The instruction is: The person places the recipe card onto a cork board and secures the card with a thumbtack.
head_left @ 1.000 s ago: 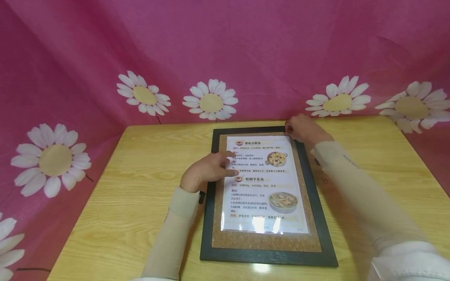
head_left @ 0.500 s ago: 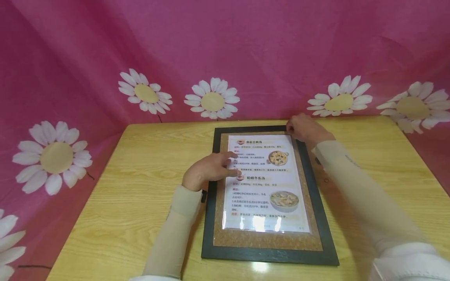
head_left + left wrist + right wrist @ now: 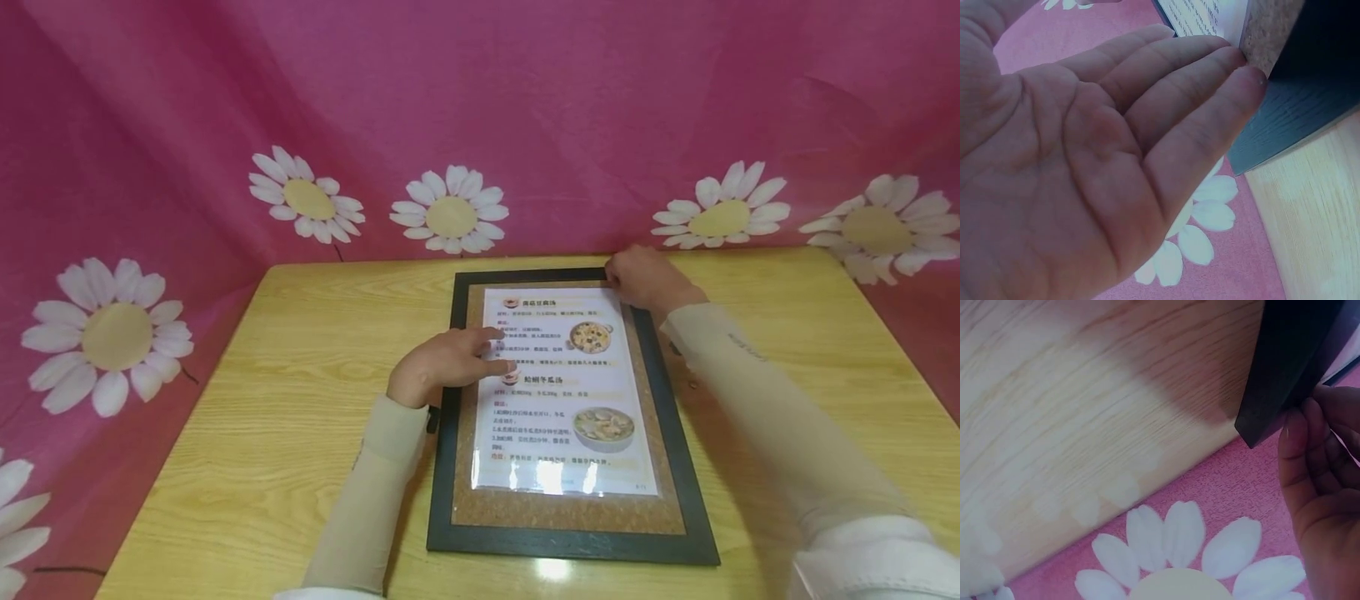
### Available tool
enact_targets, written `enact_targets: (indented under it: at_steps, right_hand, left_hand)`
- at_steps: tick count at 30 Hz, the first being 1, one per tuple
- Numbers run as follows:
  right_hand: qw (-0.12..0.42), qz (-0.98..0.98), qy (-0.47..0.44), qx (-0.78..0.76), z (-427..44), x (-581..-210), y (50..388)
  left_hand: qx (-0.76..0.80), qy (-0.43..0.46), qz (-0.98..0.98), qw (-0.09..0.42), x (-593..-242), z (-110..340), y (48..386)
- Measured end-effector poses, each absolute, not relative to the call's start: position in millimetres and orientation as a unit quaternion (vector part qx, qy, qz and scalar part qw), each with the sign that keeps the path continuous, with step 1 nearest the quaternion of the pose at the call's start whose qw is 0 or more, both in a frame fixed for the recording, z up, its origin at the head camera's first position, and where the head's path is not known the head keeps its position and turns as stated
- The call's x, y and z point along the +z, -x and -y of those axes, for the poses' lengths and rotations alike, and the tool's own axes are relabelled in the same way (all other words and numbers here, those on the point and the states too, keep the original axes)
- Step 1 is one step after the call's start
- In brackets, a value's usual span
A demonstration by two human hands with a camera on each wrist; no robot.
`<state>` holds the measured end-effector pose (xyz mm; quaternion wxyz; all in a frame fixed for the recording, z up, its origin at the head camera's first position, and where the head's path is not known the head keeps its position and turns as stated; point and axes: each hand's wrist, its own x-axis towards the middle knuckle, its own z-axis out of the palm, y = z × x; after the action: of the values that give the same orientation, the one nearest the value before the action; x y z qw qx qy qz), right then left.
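A dark frame (image 3: 573, 546) with a cork backing (image 3: 570, 510) lies on the table, and a glossy printed sheet (image 3: 555, 400) with two food pictures rests on the cork. My left hand (image 3: 450, 362) reaches over the frame's left side, fingers relaxed and spread over the sheet; in the left wrist view the palm (image 3: 1085, 156) shows with the fingers extended. At the far right corner of the frame is my right hand (image 3: 648, 279), its fingers bent. The right wrist view has that hand (image 3: 1329, 475) pinching the edge beside the dark corner (image 3: 1285, 369).
The wooden table (image 3: 262, 400) extends to both sides of the frame. Behind and to the left of it hangs a pink cloth (image 3: 525, 100) with large white daisies, touching or close to the table's far edge.
The head view has shifted very slightly. Both hands keep nearly the same places on the frame, and the frame and sheet show no clear movement on the table.
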<state>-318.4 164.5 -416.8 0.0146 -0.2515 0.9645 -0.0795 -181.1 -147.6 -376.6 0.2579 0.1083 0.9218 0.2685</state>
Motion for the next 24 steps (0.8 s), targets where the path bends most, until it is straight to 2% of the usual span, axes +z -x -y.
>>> enact_targets:
  at_steps: [9,24]
  right_hand:
    - [-0.018,-0.961,0.268,-0.07,-168,-422,312]
    - [0.003,-0.947,0.311,-0.076,-174,-417,300]
  left_hand:
    - [0.276,-0.103,-0.919,0.262,-378,146,180]
    - [0.287,-0.101,-0.916,0.263,-378,149,182]
